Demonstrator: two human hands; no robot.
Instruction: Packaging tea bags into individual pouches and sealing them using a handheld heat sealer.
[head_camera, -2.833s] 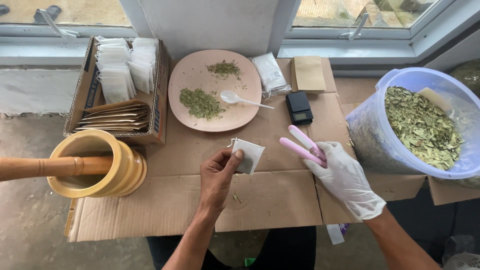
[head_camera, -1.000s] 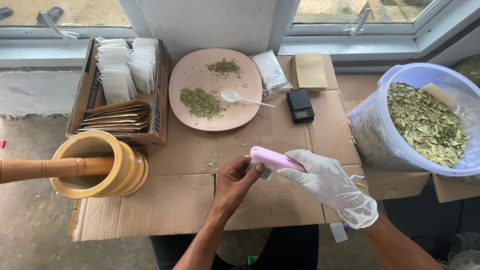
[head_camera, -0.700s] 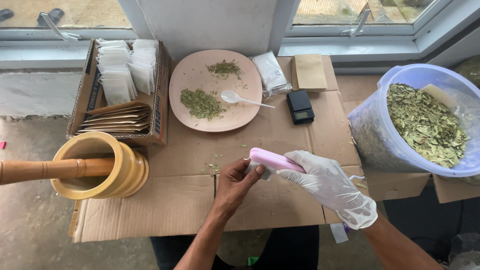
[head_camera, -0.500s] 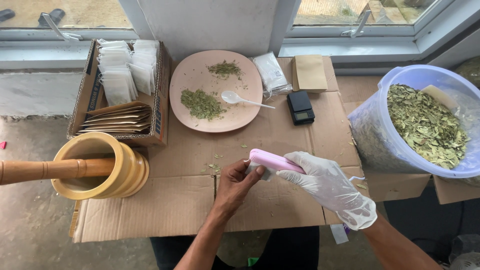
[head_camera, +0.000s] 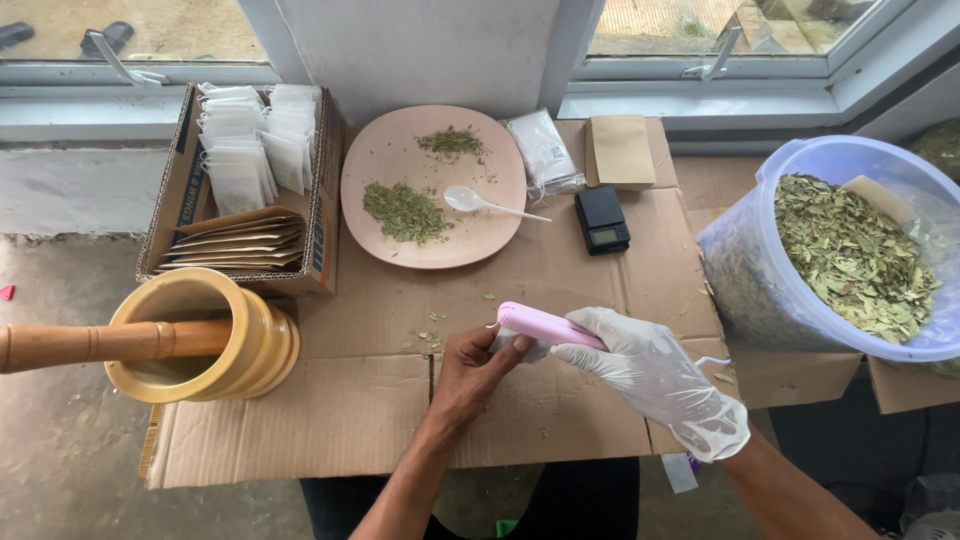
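My left hand (head_camera: 472, 372) is bare and pinches a small white sachet, mostly hidden between the jaws of a pink hand sealer (head_camera: 545, 326). My right hand (head_camera: 650, 375), in a white glove, grips the sealer and presses it closed over the sachet, just above the cardboard sheet (head_camera: 330, 420). Behind them lies a pink plate (head_camera: 380, 160) with two heaps of crushed green leaves (head_camera: 405, 212) and a white spoon (head_camera: 480, 203).
A wooden mortar with its pestle (head_camera: 200, 335) stands at left. A cardboard box (head_camera: 320, 235) of white sachets and brown envelopes is behind it. A small black scale (head_camera: 602, 220), a brown pouch (head_camera: 621, 150), and a lilac bucket (head_camera: 760, 300) of dried leaves at right.
Earlier the sealer was open in my right hand beside the sachet. It now clamps the sachet, and both hands have held still for the last second.
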